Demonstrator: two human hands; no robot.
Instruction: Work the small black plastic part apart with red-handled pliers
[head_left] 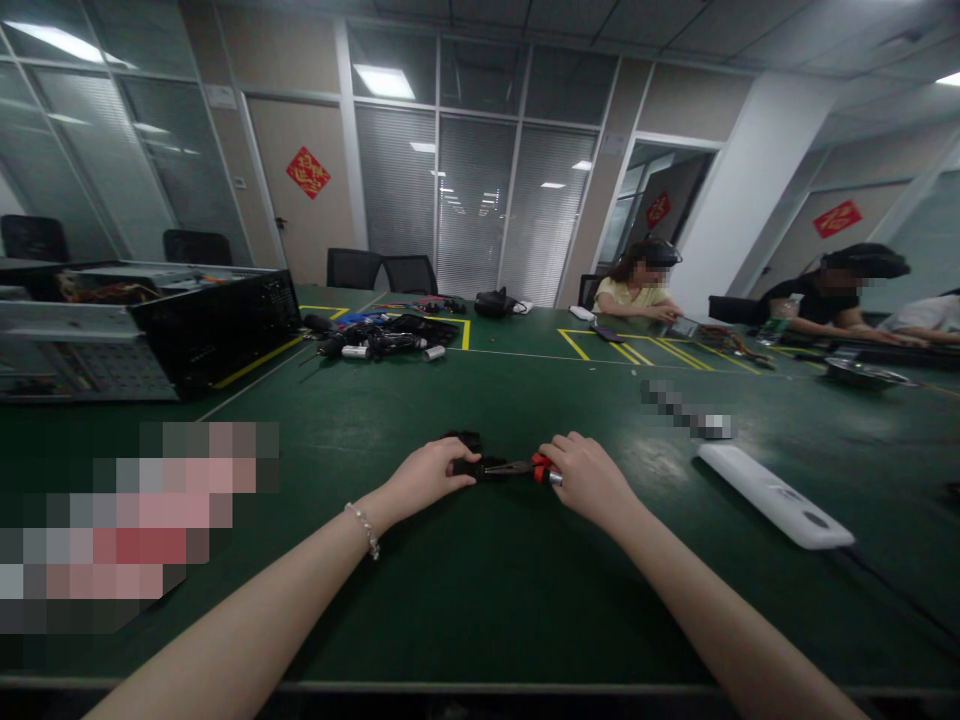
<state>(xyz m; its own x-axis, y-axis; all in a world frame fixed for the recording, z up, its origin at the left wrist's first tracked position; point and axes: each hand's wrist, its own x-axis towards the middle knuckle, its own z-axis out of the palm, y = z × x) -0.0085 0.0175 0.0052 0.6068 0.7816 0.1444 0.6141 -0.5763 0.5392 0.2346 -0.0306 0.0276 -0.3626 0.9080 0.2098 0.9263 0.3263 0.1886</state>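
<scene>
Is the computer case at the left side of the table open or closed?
Open: the computer case shows no cover on top, and wires inside it are visible.

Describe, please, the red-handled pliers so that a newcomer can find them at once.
Find the green table, then the right hand reaching over its near middle. The pliers are in that hand, with the metal tips pointing toward the left hand. Their red grip sets them apart from the black piece in the left hand.
</scene>
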